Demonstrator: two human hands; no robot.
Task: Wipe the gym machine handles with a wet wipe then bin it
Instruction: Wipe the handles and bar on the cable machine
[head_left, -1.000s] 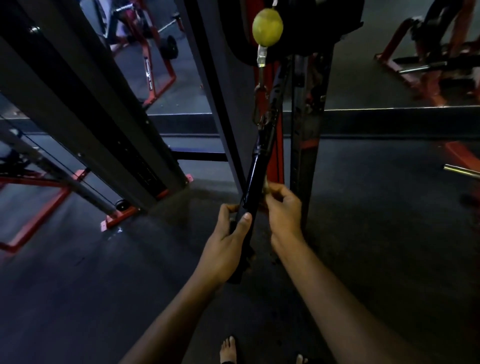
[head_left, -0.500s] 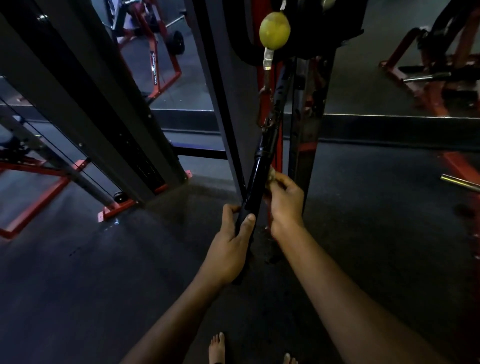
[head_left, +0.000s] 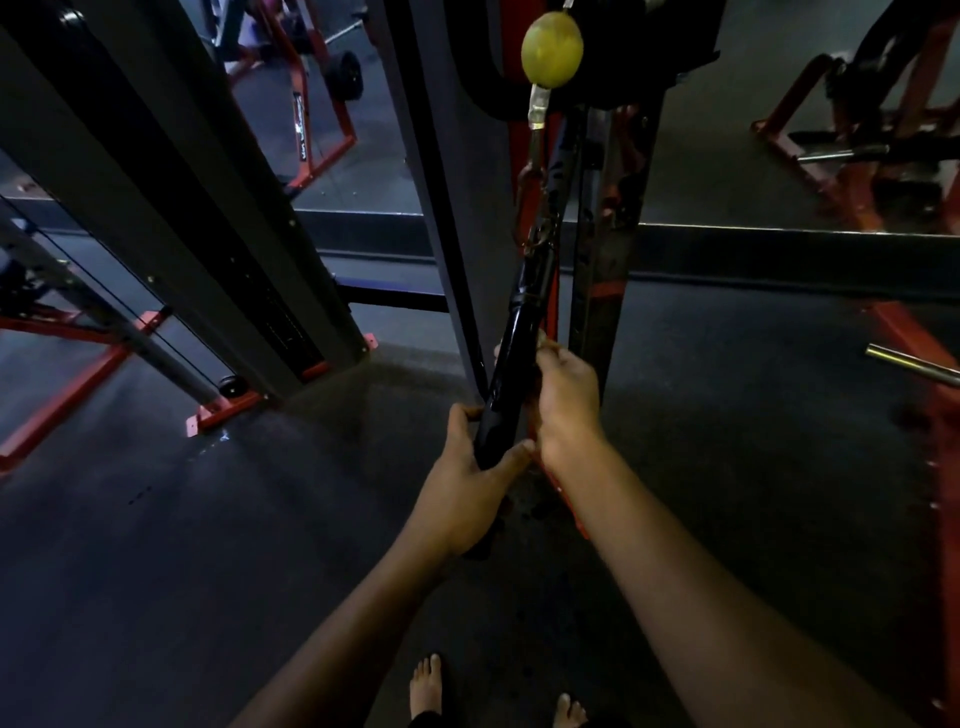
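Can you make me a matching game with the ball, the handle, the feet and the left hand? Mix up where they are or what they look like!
Things:
1. ball
2. handle
3. feet
4. left hand

Clues:
A. bare, on the floor at the bottom
B. yellow-green, hanging at the top
C. grips the low end of the handle
D. long, black and shiny

Pairs: 1-B, 2-D, 3-A, 4-C

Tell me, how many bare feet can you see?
2. The left foot and the right foot stand on the dark floor at the bottom edge, between the person's forearms, both partly cut off.
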